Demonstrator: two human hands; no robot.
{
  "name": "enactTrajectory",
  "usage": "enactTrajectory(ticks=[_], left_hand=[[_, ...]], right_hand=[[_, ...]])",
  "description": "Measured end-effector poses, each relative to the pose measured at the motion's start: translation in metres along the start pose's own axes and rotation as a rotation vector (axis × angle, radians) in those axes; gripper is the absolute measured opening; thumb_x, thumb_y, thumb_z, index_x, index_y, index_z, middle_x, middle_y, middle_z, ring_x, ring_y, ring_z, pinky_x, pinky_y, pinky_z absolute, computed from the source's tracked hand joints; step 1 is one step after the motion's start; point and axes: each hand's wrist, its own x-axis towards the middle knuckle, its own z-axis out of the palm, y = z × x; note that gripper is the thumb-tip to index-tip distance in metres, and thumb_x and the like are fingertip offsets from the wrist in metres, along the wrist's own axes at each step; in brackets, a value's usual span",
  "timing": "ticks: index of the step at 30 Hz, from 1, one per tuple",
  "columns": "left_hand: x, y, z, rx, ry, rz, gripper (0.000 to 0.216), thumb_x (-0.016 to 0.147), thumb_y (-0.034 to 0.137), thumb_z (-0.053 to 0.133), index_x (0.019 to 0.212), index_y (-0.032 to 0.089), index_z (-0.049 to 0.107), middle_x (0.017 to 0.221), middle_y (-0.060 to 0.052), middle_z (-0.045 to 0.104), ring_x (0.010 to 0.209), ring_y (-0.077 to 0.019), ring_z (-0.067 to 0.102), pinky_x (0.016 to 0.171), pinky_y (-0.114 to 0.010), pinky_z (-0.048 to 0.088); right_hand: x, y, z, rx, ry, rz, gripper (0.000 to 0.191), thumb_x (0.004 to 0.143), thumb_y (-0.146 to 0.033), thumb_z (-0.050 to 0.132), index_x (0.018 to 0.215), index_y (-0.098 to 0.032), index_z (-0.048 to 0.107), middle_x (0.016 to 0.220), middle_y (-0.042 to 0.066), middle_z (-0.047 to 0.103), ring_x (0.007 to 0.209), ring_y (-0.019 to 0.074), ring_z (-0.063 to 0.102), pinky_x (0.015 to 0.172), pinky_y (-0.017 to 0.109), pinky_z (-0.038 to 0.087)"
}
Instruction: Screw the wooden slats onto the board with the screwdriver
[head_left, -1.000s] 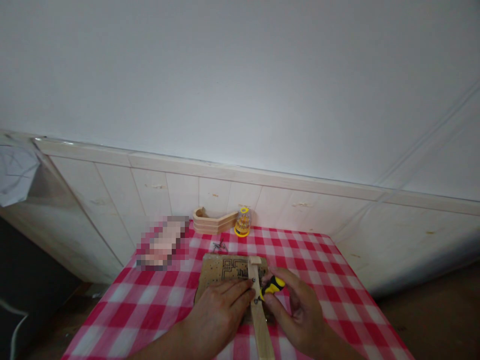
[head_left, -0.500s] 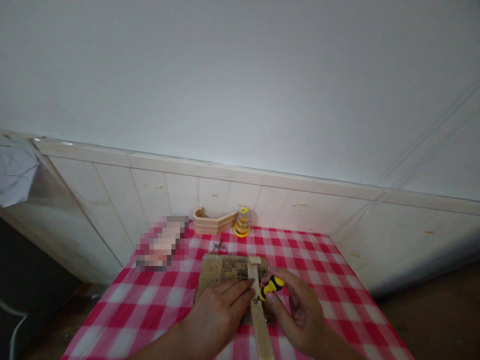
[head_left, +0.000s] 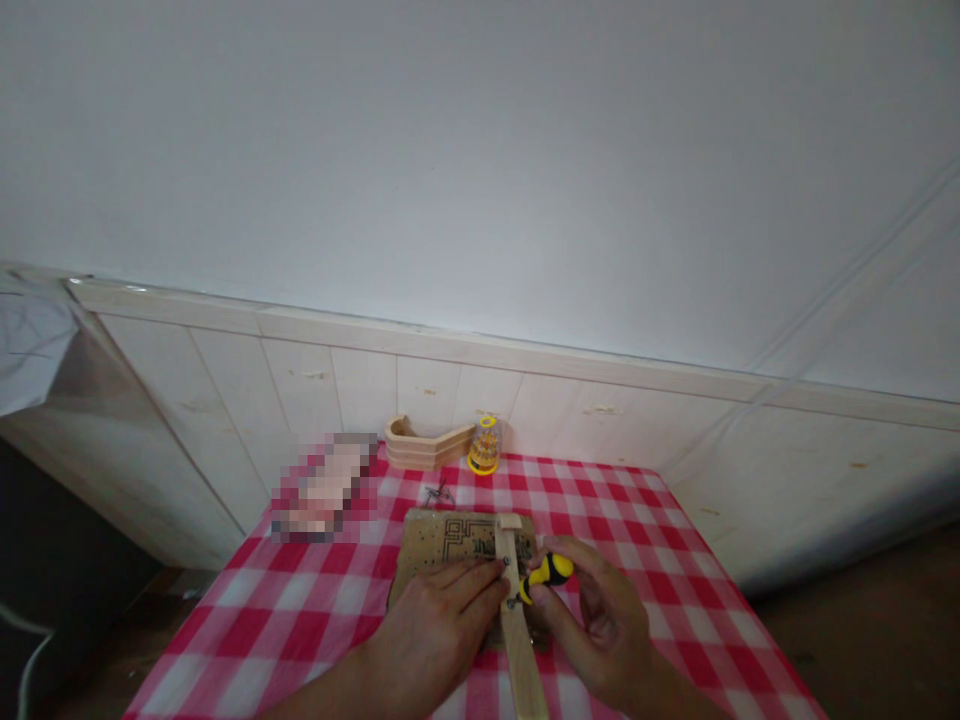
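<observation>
A small yellow-and-black screwdriver [head_left: 547, 576] is pinched between the thumb and fingers of my right hand [head_left: 604, 625]. Its working end points left toward a dark screw [head_left: 512, 604] on a pale wooden strip [head_left: 517, 645]; I cannot tell whether they touch. The strip lies lengthwise over a brown board with black printed lines [head_left: 431, 545], and its far end has a raised wooden block. My left hand [head_left: 442, 625] lies flat over the board, fingers outstretched, fingertips against the strip's left side near another screw [head_left: 507, 562]. Its thumb is hidden.
A red-and-white checked cloth [head_left: 615, 510] covers the table. Loose dark screws or nails [head_left: 439, 492] lie beyond the board. Against the panelled wall [head_left: 600, 420] stand a curved wooden piece [head_left: 424, 450] and a clear yellow-based case [head_left: 484, 447]. A pixelated item [head_left: 330, 490] lies at left.
The screwdriver handle and my right fingers have shifted slightly to the right, with the handle turned a little. My left hand, the wooden strip and the board stay where they were.
</observation>
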Motion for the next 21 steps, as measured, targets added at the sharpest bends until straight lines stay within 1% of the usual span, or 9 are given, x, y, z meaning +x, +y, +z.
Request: enactTrajectory(ticks=[5, 7, 12, 16, 21], left_hand=[[-0.002, 0.0, 0.0, 0.003, -0.02, -0.002, 0.032, 0.1, 0.009, 0.045, 0.125, 0.014, 0.065, 0.121, -0.01, 0.076, 0.105, -0.0215, 0.076, 0.094, -0.034, 0.063], [-0.002, -0.001, 0.0, 0.005, -0.023, -0.002, 0.031, 0.1, 0.009, 0.045, 0.124, 0.014, 0.065, 0.121, -0.01, 0.076, 0.105, -0.0213, 0.076, 0.094, -0.034, 0.063], [-0.002, -0.001, -0.001, 0.004, -0.042, 0.004, 0.031, 0.1, 0.009, 0.046, 0.125, 0.014, 0.064, 0.122, -0.011, 0.076, 0.105, -0.0212, 0.076, 0.094, -0.034, 0.063], [-0.003, -0.002, 0.0, 0.001, -0.064, -0.007, 0.033, 0.1, 0.009, 0.046, 0.126, 0.015, 0.064, 0.124, -0.011, 0.075, 0.107, -0.0217, 0.076, 0.093, -0.035, 0.063], [-0.004, -0.002, 0.001, 0.003, -0.07, -0.006, 0.032, 0.099, 0.009, 0.048, 0.126, 0.015, 0.064, 0.124, -0.012, 0.075, 0.107, -0.021, 0.075, 0.094, -0.034, 0.062]], right_hand=[[0.009, 0.004, 0.004, 0.042, 0.124, 0.098, 0.043, 0.095, -0.015, 0.068, 0.134, -0.032, 0.063, 0.107, 0.008, 0.08, 0.09, 0.0229, 0.081, 0.077, 0.033, 0.069], [0.01, 0.007, 0.007, 0.04, 0.142, 0.134, 0.041, 0.096, -0.018, 0.069, 0.134, -0.032, 0.064, 0.106, 0.007, 0.08, 0.089, 0.0222, 0.081, 0.077, 0.033, 0.069], [0.008, 0.013, 0.01, 0.059, 0.131, 0.18, 0.04, 0.096, -0.021, 0.069, 0.134, -0.033, 0.065, 0.107, 0.006, 0.081, 0.091, 0.0214, 0.081, 0.081, 0.032, 0.069], [0.009, 0.012, 0.01, 0.075, 0.099, 0.204, 0.041, 0.096, -0.022, 0.069, 0.136, -0.032, 0.065, 0.106, 0.006, 0.081, 0.09, 0.0209, 0.081, 0.08, 0.03, 0.068], [0.011, 0.008, 0.009, 0.135, 0.04, 0.212, 0.045, 0.1, -0.022, 0.065, 0.144, -0.033, 0.06, 0.115, 0.007, 0.08, 0.096, 0.0202, 0.08, 0.084, 0.03, 0.068]])
